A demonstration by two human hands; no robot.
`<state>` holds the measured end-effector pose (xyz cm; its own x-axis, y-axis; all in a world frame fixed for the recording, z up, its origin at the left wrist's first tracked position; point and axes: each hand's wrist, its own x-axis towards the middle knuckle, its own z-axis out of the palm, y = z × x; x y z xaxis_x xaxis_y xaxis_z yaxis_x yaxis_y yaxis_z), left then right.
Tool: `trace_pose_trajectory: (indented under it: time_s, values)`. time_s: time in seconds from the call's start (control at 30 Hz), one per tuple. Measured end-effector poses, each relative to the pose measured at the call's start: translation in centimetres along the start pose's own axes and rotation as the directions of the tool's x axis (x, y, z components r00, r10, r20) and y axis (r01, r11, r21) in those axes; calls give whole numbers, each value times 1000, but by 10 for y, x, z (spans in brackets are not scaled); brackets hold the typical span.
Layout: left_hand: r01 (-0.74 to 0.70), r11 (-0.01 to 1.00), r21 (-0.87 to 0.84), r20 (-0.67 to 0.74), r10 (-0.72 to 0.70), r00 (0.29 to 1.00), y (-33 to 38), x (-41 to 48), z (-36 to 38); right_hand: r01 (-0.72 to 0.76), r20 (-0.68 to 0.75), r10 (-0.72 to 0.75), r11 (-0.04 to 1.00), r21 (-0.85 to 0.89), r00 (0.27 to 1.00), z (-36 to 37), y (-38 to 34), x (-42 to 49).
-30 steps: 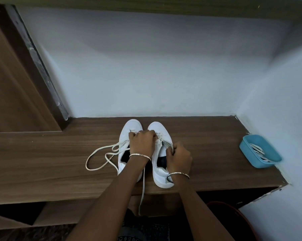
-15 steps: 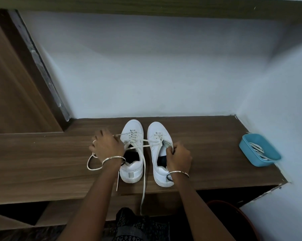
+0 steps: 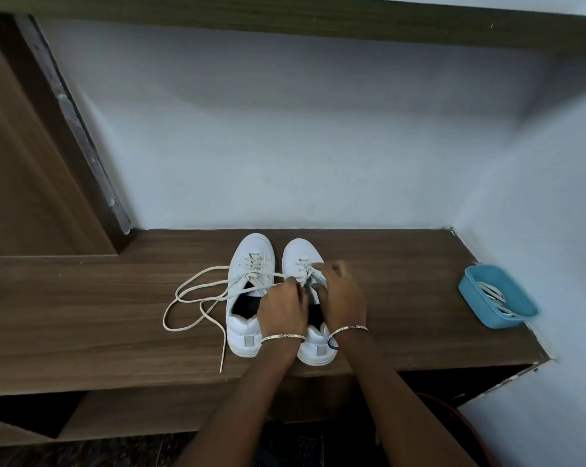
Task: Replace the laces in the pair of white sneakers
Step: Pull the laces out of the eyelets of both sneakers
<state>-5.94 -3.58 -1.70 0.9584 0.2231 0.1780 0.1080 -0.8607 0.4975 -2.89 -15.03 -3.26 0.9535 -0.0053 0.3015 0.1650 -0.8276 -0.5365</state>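
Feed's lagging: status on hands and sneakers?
Left hand pinching lace by right sneaker; right hand there, grip blurred. Lace loops on shelf beside left sneaker. Blue tub apart.

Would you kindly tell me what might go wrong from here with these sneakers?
The loose lace of the left sneaker lies looped on the shelf, its tip near the front edge; a forearm might snag it. The right sneaker has its heel near that edge, so tugging its laces might pull it off.

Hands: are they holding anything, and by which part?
Left hand and right hand both pinch laces on the right-side sneaker, near its tongue; exact spot hidden.
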Motion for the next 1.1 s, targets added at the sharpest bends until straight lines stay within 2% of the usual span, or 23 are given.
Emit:
trace_pose_trajectory:
  time_s: [0.17,0.3,0.4,0.47,0.53,0.6,0.67,0.73,0.8,0.87,1.1]
  values:
    - [56,998,3,25,-57,998,-1,5,0,136,35,-132,979,-151,991,3,0,13]
    - [99,995,3,35,-99,994,-1,5,-3,241,-10,-260,910,-338,966,6,-5,21]
    - [115,993,23,35,-116,993,1,5,-3,245,-65,-289,894,-374,955,7,-3,23]
    - [125,992,21,32,-125,992,1,5,-3,127,-125,-161,962,-241,979,6,-3,24]
    - [120,992,29,29,-121,992,0,6,-3,-94,-132,91,995,-23,987,4,-2,27]
    - [116,993,31,31,-117,993,0,6,-3,-232,-155,254,962,147,955,4,7,31]
    - [117,993,20,33,-118,992,-1,7,-3,-340,-121,383,899,276,916,1,15,33]
    - [117,993,20,30,-118,993,-1,7,-3,-445,-55,512,790,422,857,-3,23,32]
    - [114,993,28,25,-115,993,-1,7,-3,-538,67,648,565,625,758,-8,30,31]
    - [117,993,23,22,-117,993,-1,7,-3,-577,198,712,339,743,673,-15,37,28]
    - [132,991,24,30,-133,991,0,7,-3,-617,493,737,-131,776,463,-32,68,9]
